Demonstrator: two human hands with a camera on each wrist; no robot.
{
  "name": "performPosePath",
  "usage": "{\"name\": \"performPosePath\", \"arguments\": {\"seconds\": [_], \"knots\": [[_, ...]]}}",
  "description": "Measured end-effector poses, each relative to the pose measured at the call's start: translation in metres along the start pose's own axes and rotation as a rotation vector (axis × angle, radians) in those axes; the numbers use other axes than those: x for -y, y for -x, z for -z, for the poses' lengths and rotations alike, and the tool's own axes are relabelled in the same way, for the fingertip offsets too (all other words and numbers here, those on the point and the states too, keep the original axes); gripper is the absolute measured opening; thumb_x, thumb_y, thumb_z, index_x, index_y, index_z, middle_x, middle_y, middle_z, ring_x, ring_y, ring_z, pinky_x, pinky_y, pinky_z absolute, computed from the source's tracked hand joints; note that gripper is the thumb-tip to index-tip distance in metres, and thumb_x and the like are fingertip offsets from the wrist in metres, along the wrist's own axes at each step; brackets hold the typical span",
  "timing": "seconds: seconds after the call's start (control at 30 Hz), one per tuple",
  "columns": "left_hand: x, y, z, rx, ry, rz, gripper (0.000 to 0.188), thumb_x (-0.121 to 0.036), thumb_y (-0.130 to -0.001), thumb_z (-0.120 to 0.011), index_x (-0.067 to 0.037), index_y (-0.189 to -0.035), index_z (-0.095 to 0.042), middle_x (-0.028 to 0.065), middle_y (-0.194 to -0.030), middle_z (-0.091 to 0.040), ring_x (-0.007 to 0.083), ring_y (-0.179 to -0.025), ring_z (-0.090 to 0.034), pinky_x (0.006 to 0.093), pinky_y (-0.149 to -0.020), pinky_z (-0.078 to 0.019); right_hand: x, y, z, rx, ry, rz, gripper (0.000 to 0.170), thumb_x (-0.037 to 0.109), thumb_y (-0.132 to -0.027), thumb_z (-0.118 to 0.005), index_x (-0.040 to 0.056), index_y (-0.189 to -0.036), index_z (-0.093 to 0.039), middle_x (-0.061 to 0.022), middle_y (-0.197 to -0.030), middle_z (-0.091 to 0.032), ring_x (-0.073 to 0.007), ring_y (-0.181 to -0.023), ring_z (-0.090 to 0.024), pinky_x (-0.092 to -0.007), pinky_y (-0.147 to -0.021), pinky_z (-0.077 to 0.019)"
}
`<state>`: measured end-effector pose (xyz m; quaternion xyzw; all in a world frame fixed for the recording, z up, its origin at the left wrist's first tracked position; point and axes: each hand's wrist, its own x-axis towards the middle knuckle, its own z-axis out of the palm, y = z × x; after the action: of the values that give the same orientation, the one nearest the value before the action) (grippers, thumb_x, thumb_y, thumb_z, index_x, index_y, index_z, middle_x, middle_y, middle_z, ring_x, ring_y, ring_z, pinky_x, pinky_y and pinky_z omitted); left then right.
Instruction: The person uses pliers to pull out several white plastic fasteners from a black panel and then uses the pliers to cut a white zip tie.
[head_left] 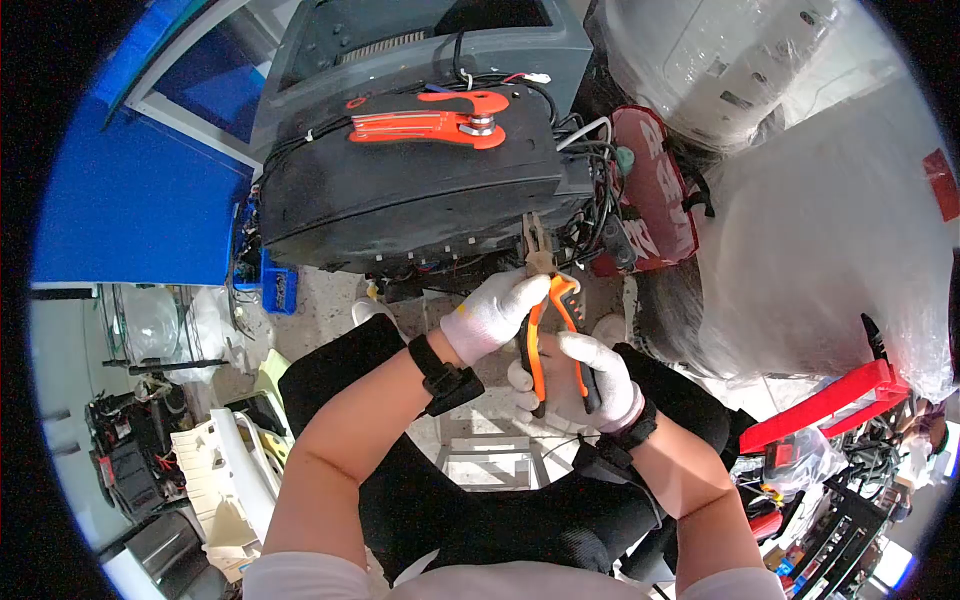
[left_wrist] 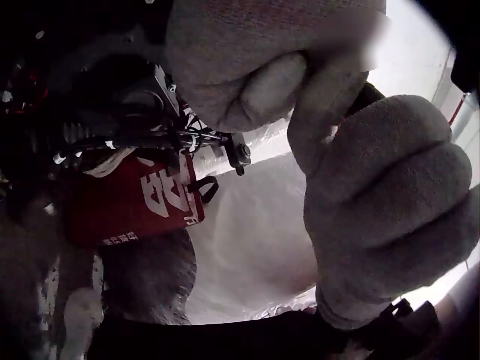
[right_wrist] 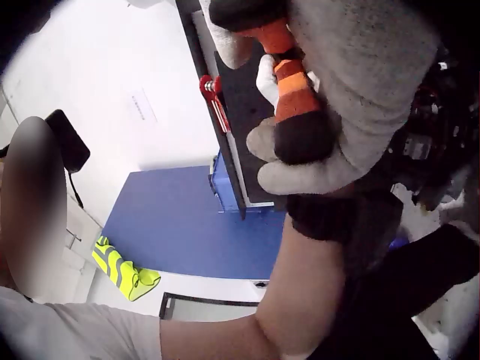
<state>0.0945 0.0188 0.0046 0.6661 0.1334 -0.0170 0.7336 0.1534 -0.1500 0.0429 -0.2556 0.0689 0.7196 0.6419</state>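
I see the pliers [head_left: 556, 292] held before the black case [head_left: 430, 190], their jaws directed to its lower edge; if they touch it, I cannot tell. My right hand [head_left: 604, 382] is curled round the handles, and my left hand [head_left: 492, 318] pinches near the pivot. On the case lies an orange folding tool [head_left: 408, 126], near cables [head_left: 292, 146].

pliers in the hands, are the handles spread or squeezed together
Spread: in the head view the orange handles stand apart with a gap between.
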Motion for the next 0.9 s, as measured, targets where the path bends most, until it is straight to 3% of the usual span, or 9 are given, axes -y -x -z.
{"name": "performPosePath", "arguments": {"seconds": [0.07, 0.2, 0.3, 0.37, 0.5, 0.6, 0.7, 0.77, 0.9], "knots": [[0.005, -0.002, -0.001, -0.042, -0.043, -0.079, 0.044, -0.037, -0.096, -0.040, 0.001, -0.103, -0.062, 0.0067, -0.089, -0.065, 0.0134, -0.082, -0.057, 0.0286, -0.077, -0.0448, 0.000, -0.002, 0.008, 0.127, -0.095, -0.030, 0.039, 0.036, -0.087, -0.053, 0.0071, -0.114, -0.052, -0.0123, -0.099, -0.060, -0.0232, -0.090, -0.057, -0.0376, -0.082, -0.0443], [-0.008, 0.002, -0.002, -0.060, -0.036, 0.014, 0.041, -0.032, -0.097, -0.039, 0.001, -0.107, -0.061, 0.0104, -0.098, -0.065, 0.0154, -0.091, -0.059, 0.0287, -0.085, -0.0437, 0.001, -0.001, 0.000, 0.037, -0.022, 0.004, 0.035, 0.033, -0.087, -0.055, 0.0079, -0.111, -0.053, -0.0089, -0.093, -0.061, -0.0218, -0.086, -0.058, -0.0338, -0.078, -0.0456], [-0.011, 0.003, -0.003, -0.084, -0.180, -0.003, 0.039, -0.031, -0.096, -0.041, 0.001, -0.108, -0.060, 0.0121, -0.098, -0.065, 0.0152, -0.091, -0.059, 0.0290, -0.084, -0.0441, 0.006, 0.000, -0.009, -0.295, 0.472, 0.048, 0.046, 0.032, -0.084, -0.058, 0.0020, -0.116, -0.045, -0.0104, -0.088, -0.056, -0.0191, -0.074, -0.054, -0.0334, -0.064, -0.0448], [-0.005, 0.002, -0.005, -0.187, -0.243, 0.020, 0.036, -0.029, -0.096, -0.042, 0.001, -0.100, -0.061, 0.0083, -0.084, -0.063, 0.0151, -0.079, -0.058, 0.0301, -0.075, -0.0453, 0.009, 0.000, -0.017, -0.645, 1.305, 0.163, 0.039, 0.035, -0.084, -0.059, 0.0022, -0.102, -0.050, -0.0123, -0.079, -0.060, -0.0276, -0.075, -0.060, -0.0313, -0.064, -0.0476], [-0.013, 0.001, -0.005, -0.198, -0.302, 0.022, 0.035, -0.031, -0.096, -0.044, -0.002, -0.085, -0.059, 0.0002, -0.069, -0.054, 0.0106, -0.065, -0.051, 0.0281, -0.062, -0.0422, 0.018, 0.002, -0.020, -0.976, 1.840, 0.210, 0.053, 0.038, -0.079, -0.061, -0.0006, -0.110, -0.041, -0.0245, -0.089, -0.058, -0.0395, -0.084, -0.060, -0.0425, -0.072, -0.0490], [-0.005, -0.001, -0.005, -0.237, -0.177, 0.086, 0.045, -0.041, -0.094, -0.044, 0.002, -0.088, -0.059, 0.0166, -0.074, -0.059, 0.0273, -0.067, -0.055, 0.0352, -0.068, -0.0435, 0.019, 0.003, -0.028, -1.020, 1.906, 0.175, 0.053, 0.036, -0.079, -0.061, -0.0015, -0.111, -0.040, -0.0271, -0.096, -0.057, -0.0404, -0.085, -0.060, -0.0457, -0.075, -0.0485], [0.000, -0.007, 0.000, -0.315, -0.130, 0.031, 0.047, -0.043, -0.094, -0.044, 0.001, -0.083, -0.057, 0.0140, -0.067, -0.054, 0.0235, -0.063, -0.050, 0.0346, -0.065, -0.0424, 0.018, 0.004, -0.028, -1.068, 1.952, 0.167, 0.054, 0.036, -0.079, -0.061, -0.0025, -0.111, -0.040, -0.0262, -0.095, -0.057, -0.0408, -0.084, -0.059, -0.0455, -0.075, -0.0486], [0.001, -0.009, 0.005, -0.354, 0.091, 0.143, 0.037, -0.044, -0.090, -0.052, -0.013, -0.072, -0.054, -0.0065, -0.059, -0.045, 0.0039, -0.047, -0.041, 0.0218, -0.043, -0.0318, 0.017, 0.005, -0.026, -1.084, 1.973, 0.181, 0.056, 0.036, -0.079, -0.062, -0.0032, -0.112, -0.040, -0.0257, -0.095, -0.057, -0.0410, -0.084, -0.059, -0.0455, -0.075, -0.0486], [-0.009, -0.008, 0.005, -0.385, 0.345, 0.244, 0.042, -0.053, -0.085, -0.056, -0.013, -0.074, -0.051, -0.0052, -0.056, -0.044, 0.0059, -0.043, -0.041, 0.0226, -0.040, -0.0326, 0.019, 0.007, -0.007, -0.872, 1.716, 0.316, 0.054, 0.029, -0.078, -0.062, -0.0023, -0.117, -0.041, -0.0207, -0.086, -0.058, -0.0361, -0.081, -0.061, -0.0432, -0.071, -0.0480]]}}
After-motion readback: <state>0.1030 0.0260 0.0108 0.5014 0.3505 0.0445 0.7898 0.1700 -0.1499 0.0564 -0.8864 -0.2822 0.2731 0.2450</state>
